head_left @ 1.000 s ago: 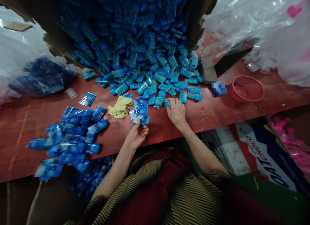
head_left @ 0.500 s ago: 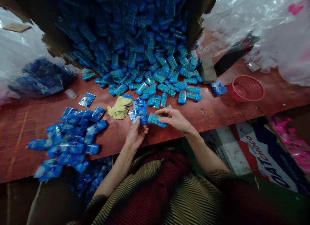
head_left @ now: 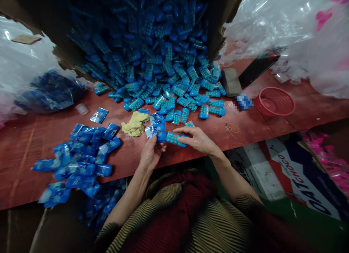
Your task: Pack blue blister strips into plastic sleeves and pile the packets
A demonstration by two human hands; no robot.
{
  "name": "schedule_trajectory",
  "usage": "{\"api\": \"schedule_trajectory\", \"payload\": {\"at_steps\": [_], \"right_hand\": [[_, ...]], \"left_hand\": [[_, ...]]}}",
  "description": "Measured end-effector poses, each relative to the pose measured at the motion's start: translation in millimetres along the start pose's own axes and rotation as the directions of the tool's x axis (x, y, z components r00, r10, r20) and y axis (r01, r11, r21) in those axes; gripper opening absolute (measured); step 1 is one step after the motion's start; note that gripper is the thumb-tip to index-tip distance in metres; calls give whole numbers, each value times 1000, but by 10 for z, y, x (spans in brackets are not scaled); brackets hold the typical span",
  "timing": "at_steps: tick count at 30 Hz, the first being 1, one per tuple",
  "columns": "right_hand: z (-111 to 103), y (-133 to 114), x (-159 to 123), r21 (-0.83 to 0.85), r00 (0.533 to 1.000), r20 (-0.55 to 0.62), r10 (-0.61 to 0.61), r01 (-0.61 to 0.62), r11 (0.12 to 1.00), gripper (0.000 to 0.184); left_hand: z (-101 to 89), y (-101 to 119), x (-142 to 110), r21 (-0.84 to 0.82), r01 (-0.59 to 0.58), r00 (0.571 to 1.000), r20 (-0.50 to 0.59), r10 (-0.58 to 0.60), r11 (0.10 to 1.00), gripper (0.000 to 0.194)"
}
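Your right hand (head_left: 198, 139) has its fingers closed on a clear bottle (head_left: 173, 138) of turquoise balls, held sideways over the bench (head_left: 131, 155); your left hand (head_left: 151, 153) pinches a blue wrapper (head_left: 161, 137) between thumb and fingers at the bottle's left end.

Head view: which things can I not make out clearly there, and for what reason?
In the head view:
Held bottle: right end partly covered by the right hand.
Blue packets at the left hand: print too small.
Bottle heap: upper part lost in shadow.
Blue item beside the red basket: partly pixelated.
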State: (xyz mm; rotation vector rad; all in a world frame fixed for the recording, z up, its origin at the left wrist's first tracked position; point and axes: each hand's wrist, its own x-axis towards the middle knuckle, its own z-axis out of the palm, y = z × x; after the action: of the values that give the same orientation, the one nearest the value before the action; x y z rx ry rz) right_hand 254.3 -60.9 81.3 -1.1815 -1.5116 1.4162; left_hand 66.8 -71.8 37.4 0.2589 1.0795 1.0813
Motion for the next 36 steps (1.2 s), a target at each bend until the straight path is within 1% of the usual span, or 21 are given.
{"api": "schedule_trajectory", "payload": {"at_steps": [3, 6, 8, 11, 13, 15, 18, 20, 22, 23, 24, 26, 28, 29, 33, 34, 36], "right_hand": [[-22, 1, -7, -62, 999, 32, -28, 30, 998, 30], [-53, 5, 1, -90, 998, 59, -28, 33, 995, 29], [-62, 7, 8, -58, 997, 74, -8, 12, 998, 28], [-34, 36, 23, 50, 995, 92, 39, -44, 998, 31], [17, 89, 36, 101, 996, 62, 59, -66, 993, 28], [90, 166, 50, 91, 998, -14, 66, -64, 994, 21], [220, 280, 61, 23, 990, -132, 54, -51, 998, 17], [308, 326, 57, -23, 984, -176, 27, -32, 999, 16], [384, 344, 46, -78, 978, -205, -35, 19, 997, 14], [410, 347, 38, -97, 977, -200, -71, 53, 994, 14], [425, 349, 31, -92, 979, -179, -101, 86, 992, 14], [417, 363, 22, 3, 989, -82, -119, 120, 993, 19], [368, 397, 25, 158, 995, 27, -99, 94, 983, 25], [339, 420, 33, 229, 994, 62, -86, 70, 971, 29], [285, 504, 90, 422, 990, 129, -51, -8, 907, 59], [292, 513, 105, 463, 987, 150, -56, -20, 886, 64], [317, 510, 128, 534, 980, 184, -81, -30, 845, 68]], "left_hand": [[17, 30, -13, 35, -27, 999, 23, 26, 999, 38], [36, 61, -33, 81, -87, 996, 38, 84, 993, 44], [44, 76, -44, 115, -145, 989, 41, 141, 983, 45], [52, 81, -46, 169, -222, 975, 22, 221, 960, 42], [64, 69, -39, 194, -237, 971, 9, 240, 952, 41], [85, 50, -31, 172, -216, 976, 8, 218, 961, 41], [121, 21, -24, 64, -116, 993, 38, 114, 991, 42], [132, 7, -23, 13, -36, 998, 57, 36, 999, 41], [126, 4, -22, -3, 11, 999, 48, -11, 1000, 35], [116, 10, -22, -8, 28, 999, 36, -28, 1000, 31], [103, 20, -23, -14, 43, 999, 29, -42, 999, 26], [73, 55, -27, -24, 81, 996, 48, -80, 996, 18], [47, 96, -34, -20, 128, 986, 111, -125, 992, 12], [38, 113, -38, -13, 142, 979, 146, -139, 990, 11], [29, 129, -46, -2, 164, 950, 269, -157, 987, 16], [30, 123, -46, -4, 165, 943, 293, -157, 986, 17], [30, 110, -49, -1, 171, 931, 327, -162, 985, 17]]}}
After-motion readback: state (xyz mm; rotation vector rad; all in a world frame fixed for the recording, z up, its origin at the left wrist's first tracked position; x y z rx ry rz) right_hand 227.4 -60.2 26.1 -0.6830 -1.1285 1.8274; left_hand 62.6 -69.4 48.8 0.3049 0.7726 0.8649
